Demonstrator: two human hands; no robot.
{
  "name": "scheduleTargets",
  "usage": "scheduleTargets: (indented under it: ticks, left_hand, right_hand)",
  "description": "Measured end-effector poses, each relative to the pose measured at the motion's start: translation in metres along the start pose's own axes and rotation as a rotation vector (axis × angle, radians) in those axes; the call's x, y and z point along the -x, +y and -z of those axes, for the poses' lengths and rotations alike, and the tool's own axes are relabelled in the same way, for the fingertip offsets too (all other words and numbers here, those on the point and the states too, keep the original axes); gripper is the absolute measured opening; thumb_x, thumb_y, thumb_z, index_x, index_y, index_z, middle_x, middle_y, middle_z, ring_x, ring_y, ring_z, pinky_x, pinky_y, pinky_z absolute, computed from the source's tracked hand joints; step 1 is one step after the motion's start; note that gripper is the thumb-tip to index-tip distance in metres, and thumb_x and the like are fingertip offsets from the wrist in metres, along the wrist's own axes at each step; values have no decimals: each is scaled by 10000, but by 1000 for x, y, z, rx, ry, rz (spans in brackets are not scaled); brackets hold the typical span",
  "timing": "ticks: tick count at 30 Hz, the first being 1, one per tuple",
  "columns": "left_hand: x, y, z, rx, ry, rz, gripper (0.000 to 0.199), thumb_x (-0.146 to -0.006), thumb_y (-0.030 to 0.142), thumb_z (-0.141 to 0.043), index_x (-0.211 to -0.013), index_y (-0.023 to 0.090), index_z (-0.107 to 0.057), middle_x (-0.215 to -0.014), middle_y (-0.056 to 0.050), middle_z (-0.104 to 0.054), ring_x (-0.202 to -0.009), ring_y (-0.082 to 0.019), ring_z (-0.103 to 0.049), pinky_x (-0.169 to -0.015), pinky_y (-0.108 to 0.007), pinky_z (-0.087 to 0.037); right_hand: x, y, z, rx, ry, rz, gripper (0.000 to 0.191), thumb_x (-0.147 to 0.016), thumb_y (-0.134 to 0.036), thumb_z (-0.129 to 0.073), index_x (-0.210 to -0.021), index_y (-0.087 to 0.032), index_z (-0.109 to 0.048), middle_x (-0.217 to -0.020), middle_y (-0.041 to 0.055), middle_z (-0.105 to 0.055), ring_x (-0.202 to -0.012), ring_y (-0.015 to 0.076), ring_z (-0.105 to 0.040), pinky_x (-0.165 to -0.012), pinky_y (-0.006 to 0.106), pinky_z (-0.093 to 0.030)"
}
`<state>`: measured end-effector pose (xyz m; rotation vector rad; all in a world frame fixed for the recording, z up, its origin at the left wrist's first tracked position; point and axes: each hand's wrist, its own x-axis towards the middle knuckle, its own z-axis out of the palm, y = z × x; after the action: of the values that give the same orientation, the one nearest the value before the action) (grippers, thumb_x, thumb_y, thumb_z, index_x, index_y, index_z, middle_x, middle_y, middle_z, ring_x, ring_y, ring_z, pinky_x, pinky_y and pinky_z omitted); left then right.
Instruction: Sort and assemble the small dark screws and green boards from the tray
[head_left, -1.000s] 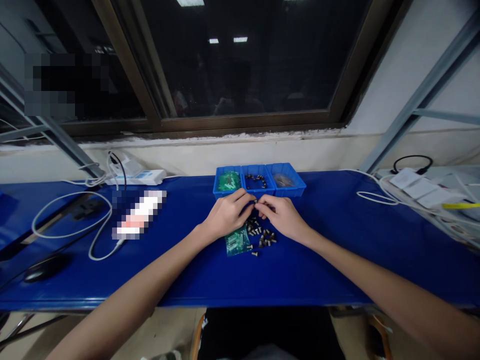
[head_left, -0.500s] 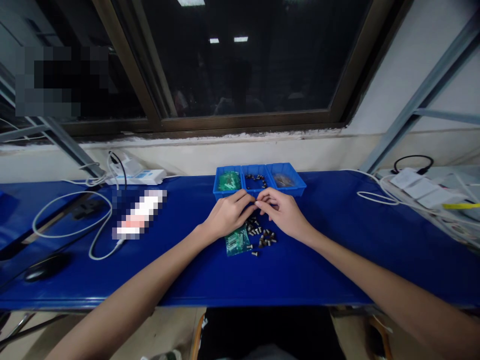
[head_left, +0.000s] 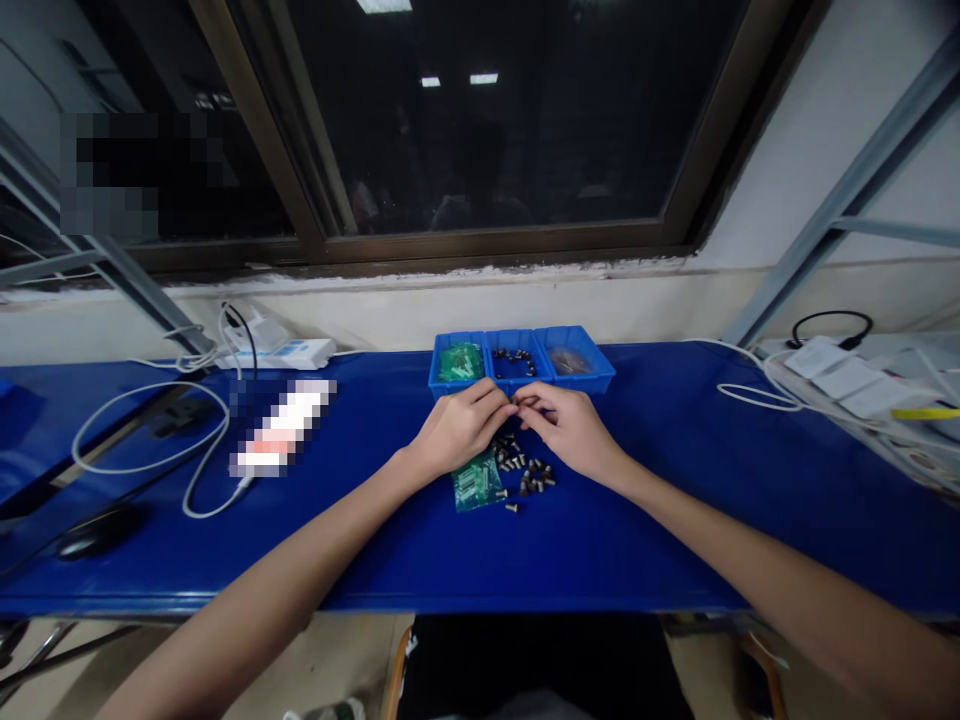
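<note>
My left hand and my right hand meet at their fingertips just in front of three joined blue bins. Both are closed in a pinch around something too small to make out. The left bin holds green packets, the middle bin some small dark parts, the right bin a clear bag. Below my hands, several short metal screws lie scattered on the blue table. A green packet lies beside them, partly under my left hand.
On the left are a blurred-out bright device with a white cable, a black mouse and a white power strip. White adapters and cables are on the right. A wall and window stand behind the blue table.
My fingertips have shifted slightly, with the right fingers curled a little closer to the left ones. The view has moved slightly; the screws and bins look the same.
</note>
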<state>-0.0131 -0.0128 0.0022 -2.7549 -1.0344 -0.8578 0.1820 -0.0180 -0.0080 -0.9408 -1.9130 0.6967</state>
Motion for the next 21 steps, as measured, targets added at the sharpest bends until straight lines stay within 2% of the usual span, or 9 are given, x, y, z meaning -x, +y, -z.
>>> scheduleTargets:
  ticks: [5,13,21]
  left_hand:
    - [0,1,1,30,2,11,322,-1031,328,-350,-895,147,-580,-885,-58,-565,-773,-142,-578,-708,-280,-515]
    - [0,1,1,91,39,40,224,-1020,245,-356,-1060,157,-558,-971,-67,-595,-846,-151,-600,-759,-284,-521]
    - [1,-3,-1,70,15,1,187,-979,233,-434,-1086,153,-565,-1012,-74,-599,-812,-140,-608,-702,-274,-534]
  right_hand:
    - [1,-2,0,66,-4,15,96,-898,-249,-581,-855,-189,-644,-768,19,-683,-693,162,-645,-635,273,-483]
    - [3,-3,-1,135,-48,13,187,-933,-266,-528,-777,-191,-599,-665,-7,-611,-627,147,-601,-593,255,-430]
    - [1,-5,1,169,-33,5,243,-949,-291,-506,-738,-194,-576,-641,-9,-596,-584,133,-563,-585,260,-414]
